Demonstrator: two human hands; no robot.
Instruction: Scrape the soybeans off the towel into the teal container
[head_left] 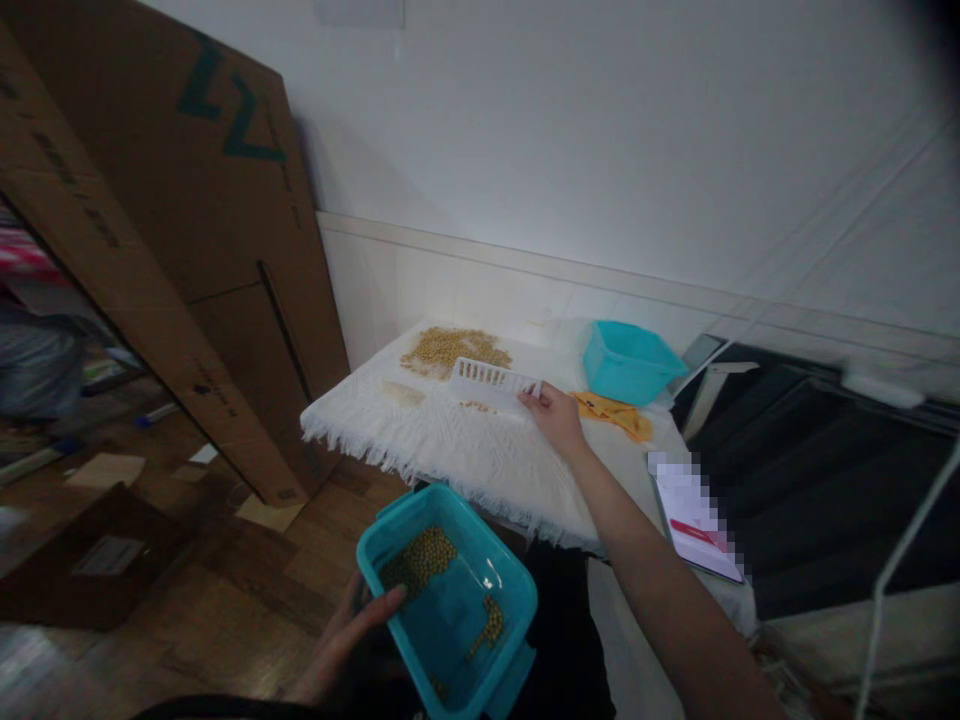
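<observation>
My left hand grips the side of a turquoise plastic container, thumb over its rim. Inside it lie yellow-green beans, mostly toward the far left, with a smaller cluster at the right. The container is held in front of the table's near edge. Over the tabletop, my right hand pinches the right end of a white slotted plastic tray. Behind and left of that tray spreads a pile of beans. A few more beans lie on the cloth just in front of the tray.
A white fringed cloth covers the table. At its right stand a second turquoise container, a yellow cloth and a clipboard with paper. A large cardboard box stands at left; a white wall rises behind.
</observation>
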